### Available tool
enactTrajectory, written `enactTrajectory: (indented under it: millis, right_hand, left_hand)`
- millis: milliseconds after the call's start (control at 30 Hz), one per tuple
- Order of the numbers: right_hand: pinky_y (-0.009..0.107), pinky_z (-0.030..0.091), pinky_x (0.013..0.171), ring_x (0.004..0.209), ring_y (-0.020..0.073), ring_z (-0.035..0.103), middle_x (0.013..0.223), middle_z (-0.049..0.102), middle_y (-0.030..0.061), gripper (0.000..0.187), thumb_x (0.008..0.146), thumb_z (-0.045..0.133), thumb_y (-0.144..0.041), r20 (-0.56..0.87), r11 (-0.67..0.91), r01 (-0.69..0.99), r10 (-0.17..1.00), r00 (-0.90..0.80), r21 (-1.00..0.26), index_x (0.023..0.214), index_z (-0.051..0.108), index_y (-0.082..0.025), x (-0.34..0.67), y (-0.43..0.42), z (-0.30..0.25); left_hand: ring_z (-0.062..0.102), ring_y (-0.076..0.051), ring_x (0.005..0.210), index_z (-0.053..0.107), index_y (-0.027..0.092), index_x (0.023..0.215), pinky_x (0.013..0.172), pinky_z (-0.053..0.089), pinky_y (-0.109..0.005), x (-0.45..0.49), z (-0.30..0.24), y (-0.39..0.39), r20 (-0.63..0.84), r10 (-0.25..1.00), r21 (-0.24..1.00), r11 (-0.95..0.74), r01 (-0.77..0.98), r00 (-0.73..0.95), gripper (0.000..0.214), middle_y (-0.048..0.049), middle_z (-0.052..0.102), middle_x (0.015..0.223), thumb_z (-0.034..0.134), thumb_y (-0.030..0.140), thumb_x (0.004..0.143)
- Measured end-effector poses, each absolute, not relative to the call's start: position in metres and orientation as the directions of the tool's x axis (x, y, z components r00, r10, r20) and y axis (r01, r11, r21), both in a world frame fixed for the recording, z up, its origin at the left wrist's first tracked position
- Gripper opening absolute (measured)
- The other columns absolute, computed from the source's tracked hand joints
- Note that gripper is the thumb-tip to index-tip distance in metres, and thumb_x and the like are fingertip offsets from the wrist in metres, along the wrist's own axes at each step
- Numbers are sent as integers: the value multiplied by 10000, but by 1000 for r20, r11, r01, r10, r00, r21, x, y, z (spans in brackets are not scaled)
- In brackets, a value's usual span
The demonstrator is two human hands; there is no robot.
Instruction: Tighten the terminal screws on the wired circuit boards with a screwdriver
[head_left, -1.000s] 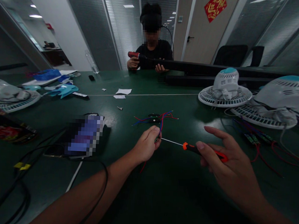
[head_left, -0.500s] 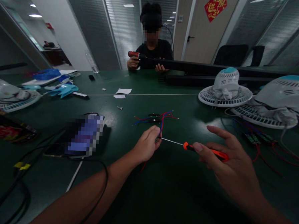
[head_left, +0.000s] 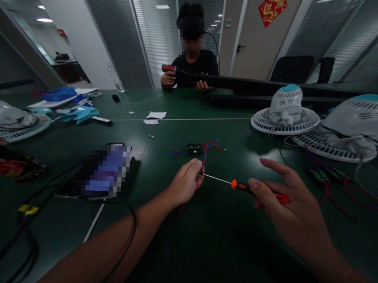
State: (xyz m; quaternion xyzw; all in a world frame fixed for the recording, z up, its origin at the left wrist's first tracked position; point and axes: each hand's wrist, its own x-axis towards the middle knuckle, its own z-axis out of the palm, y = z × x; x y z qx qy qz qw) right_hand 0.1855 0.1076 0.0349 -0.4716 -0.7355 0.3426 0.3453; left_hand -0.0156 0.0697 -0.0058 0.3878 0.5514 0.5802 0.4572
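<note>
Head | screwdriver [head_left: 244, 187]: inside right hand [head_left: 288, 208] | circuit board [head_left: 199, 175]: inside left hand [head_left: 186, 182]

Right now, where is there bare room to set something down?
Bare table shows between the screen and left hand, and between the papers and the right-side fans. It is crowded around those fans and the circuit boards, and at left around the blue plastic.

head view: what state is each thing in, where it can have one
left hand, closed around circuit board
circuit board, mostly hidden
right hand, holding screwdriver
screwdriver, tip at circuit board, contact unclear
phone, screen lit, content blurred
red drill, held by co-worker
white fans at right, grille side down
door, looks shut
</note>
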Motion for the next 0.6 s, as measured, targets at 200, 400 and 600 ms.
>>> enactTrajectory:
  millis: [200, 400, 600]
  right_hand:
    - [304, 449, 398, 438, 183, 592, 597, 681, -2, 595, 803, 626, -505, 177, 306, 459, 937, -302, -834, 1274, 498, -166, 186, 108, 36]
    - [309, 440, 395, 435, 179, 586, 629, 680, 6, 559, 799, 633, -499, 186, 314, 442, 933, -308, -840, 1255, 524, -193, 188, 109, 35]
    - [307, 434, 403, 442, 191, 579, 481, 603, -29, 568, 919, 411, -564, 118, 290, 485, 928, -354, -825, 1335, 511, -189, 190, 110, 35]
  left_hand:
    - [384, -63, 447, 493, 181, 682, 422, 288, -180, -15, -5, 69, -66, 952, 993, 34, -113, -300, 281, 53, 413, 575, 433, 386, 866]
    - [396, -62, 457, 492, 177, 662, 421, 289, -178, -14, -2, 70, -97, 941, 988, 51, -149, -323, 291, 46, 419, 592, 469, 391, 858]
    - [387, -61, 440, 487, 180, 665, 418, 280, -182, -16, -6, 70, -66, 950, 992, 28, -126, -306, 296, 51, 404, 574, 459, 397, 864]
